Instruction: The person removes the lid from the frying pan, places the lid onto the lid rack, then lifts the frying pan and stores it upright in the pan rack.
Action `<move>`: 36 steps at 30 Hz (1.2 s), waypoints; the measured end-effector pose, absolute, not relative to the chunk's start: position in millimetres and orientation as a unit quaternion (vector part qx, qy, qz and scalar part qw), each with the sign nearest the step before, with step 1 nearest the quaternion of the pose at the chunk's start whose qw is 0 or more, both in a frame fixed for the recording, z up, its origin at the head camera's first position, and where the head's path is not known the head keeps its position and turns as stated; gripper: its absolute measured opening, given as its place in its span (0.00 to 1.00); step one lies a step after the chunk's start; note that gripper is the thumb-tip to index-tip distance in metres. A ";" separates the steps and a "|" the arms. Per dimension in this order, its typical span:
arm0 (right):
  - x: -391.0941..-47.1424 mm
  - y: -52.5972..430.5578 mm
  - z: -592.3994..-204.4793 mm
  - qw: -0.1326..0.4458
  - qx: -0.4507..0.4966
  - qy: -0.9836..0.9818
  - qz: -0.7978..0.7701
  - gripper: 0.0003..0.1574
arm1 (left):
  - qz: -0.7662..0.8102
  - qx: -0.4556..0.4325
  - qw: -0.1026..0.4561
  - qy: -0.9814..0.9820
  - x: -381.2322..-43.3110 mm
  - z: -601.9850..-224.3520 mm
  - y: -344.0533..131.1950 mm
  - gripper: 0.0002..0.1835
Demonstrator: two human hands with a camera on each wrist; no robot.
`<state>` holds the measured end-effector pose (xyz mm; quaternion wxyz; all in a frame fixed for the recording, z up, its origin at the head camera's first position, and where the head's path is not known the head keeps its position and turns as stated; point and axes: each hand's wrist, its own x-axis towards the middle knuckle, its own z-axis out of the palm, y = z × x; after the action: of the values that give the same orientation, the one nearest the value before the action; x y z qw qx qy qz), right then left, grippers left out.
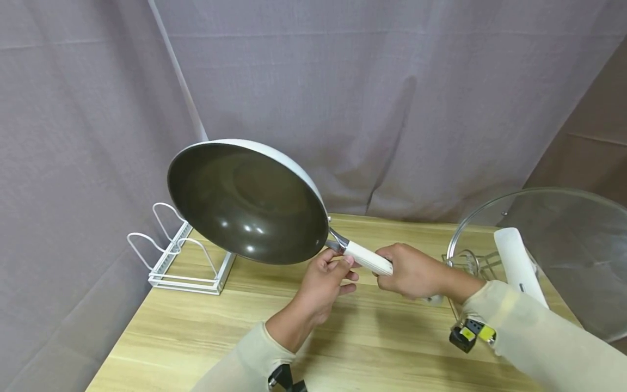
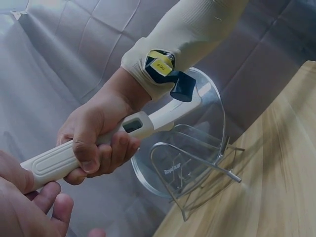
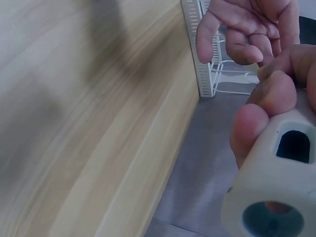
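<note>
A wok (image 1: 245,201), white outside and dark inside, hangs tilted above the table with its inside toward the head camera. Its white handle (image 1: 367,257) points down to the right. My right hand (image 1: 411,270) grips the handle near its far end, the fingers curled round it in the left wrist view. At the pan end of the handle, my left hand (image 1: 325,280) touches it from below, its fingers loosely spread. In the right wrist view, the handle's end (image 3: 271,197) shows a hole, and the left hand's fingers (image 3: 242,49) hang apart beyond it.
On the table's left side stands a white wire rack (image 1: 186,282) with upright loops. At right, a glass lid (image 1: 563,250) with a white handle (image 1: 518,264) stands in a metal wire stand (image 2: 197,197), close to the right forearm. Grey curtain (image 1: 313,98) hangs behind the wooden table (image 1: 235,321).
</note>
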<state>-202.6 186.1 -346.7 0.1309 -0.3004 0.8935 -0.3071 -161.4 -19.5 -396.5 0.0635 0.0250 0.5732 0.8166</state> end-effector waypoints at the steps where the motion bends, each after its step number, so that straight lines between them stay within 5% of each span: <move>1: -203.1 185.6 -346.1 0.132 -0.302 0.892 -0.309 0.07 | 0.817 0.025 0.062 0.572 -161.7 -396.5 -19.7 0.13; 15: -209.4 180.5 -341.9 0.184 -0.296 0.874 -0.338 0.06 | 0.811 0.015 0.054 0.582 -163.7 -395.0 -23.2 0.11; 36: -217.5 170.1 -341.4 0.184 -0.306 0.878 -0.318 0.05 | 0.806 0.008 0.037 0.591 -165.6 -396.7 -30.6 0.10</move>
<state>-217.5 170.1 -341.4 0.1843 -0.3062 0.8783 -0.3175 -165.6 -30.6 -396.7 0.0369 0.0076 0.5910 0.8058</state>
